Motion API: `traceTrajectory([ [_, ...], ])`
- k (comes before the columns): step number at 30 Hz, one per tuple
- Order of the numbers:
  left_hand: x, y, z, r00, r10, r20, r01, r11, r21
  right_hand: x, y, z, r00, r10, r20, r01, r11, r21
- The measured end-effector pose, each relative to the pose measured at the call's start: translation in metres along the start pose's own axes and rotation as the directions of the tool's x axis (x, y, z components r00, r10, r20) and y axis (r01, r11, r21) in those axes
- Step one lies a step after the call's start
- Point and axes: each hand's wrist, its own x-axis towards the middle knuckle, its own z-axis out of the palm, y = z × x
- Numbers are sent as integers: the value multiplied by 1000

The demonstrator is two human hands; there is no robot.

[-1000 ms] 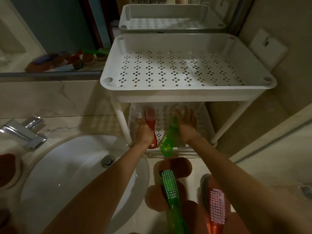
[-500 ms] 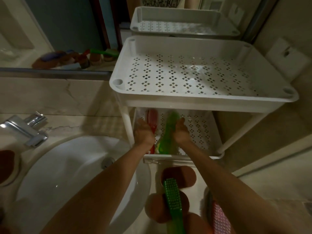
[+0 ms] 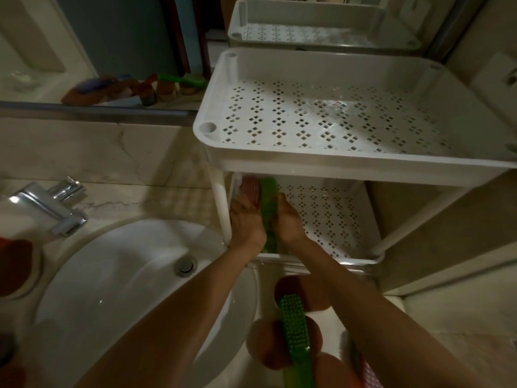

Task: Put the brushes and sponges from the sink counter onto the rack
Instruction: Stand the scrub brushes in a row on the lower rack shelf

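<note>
A white two-tier rack (image 3: 349, 161) stands on the counter right of the sink. On its lower shelf (image 3: 330, 219) lie a red brush (image 3: 249, 189) and a green brush (image 3: 268, 205), side by side at the left end. My left hand (image 3: 246, 222) rests over the red brush's handle and my right hand (image 3: 288, 219) presses against the green brush's right side; the grip itself is hidden. On the counter in front lie another green brush (image 3: 293, 326) across brown round sponges (image 3: 268, 348), and a pink brush (image 3: 369, 373) at the bottom edge.
A white sink basin (image 3: 117, 289) with a drain and a chrome tap (image 3: 47, 205) fills the left. A brown sponge (image 3: 14, 264) sits at the far left. The mirror (image 3: 112, 51) behind reflects the counter items. The rack's top shelf (image 3: 335, 113) holds nothing.
Both hands have pushed the red and green brushes further back onto the lower shelf and brought them together at its left end. The view has shifted closer to the rack.
</note>
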Motion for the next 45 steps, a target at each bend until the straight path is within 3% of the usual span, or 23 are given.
traceTrajectory([
  [4, -1, 1, 2, 997, 58, -47, -54, 995, 86, -1, 2, 3, 995, -93, -27, 92, 995, -43],
  [8, -6, 5, -2, 999, 9, -41, -11, 999, -35, -1, 5, 2, 990, -136, -47, 130, 986, -106],
  [12, -10, 5, -8, 1000, 8, -26, -10, 998, -70, -11, 0, -6, 994, -85, -74, 86, 996, 7],
  [17, -52, 0, -41, 981, 188, -39, -192, 966, -173, -44, -11, -24, 976, -67, -208, 86, 993, 82],
  [23, -116, -50, -106, 982, 17, -190, -88, 925, -370, -116, -51, -25, 973, -83, -214, 130, 968, 216],
  [30, -143, -140, -164, 938, -280, -206, 154, 866, -476, -171, -128, 37, 977, -213, 1, 199, 915, 352],
  [36, -128, -234, -216, 875, -428, -228, 228, 778, -586, -178, -205, 111, 930, -324, 172, 268, 921, 283],
  [40, -99, -306, -262, 857, -467, -217, 290, 786, -546, -165, -269, 171, 948, -284, 143, 245, 939, 239],
  [45, -52, -394, -302, 843, -503, -188, 373, 800, -470, -131, -339, 244, 945, -238, 226, 208, 967, 146],
])
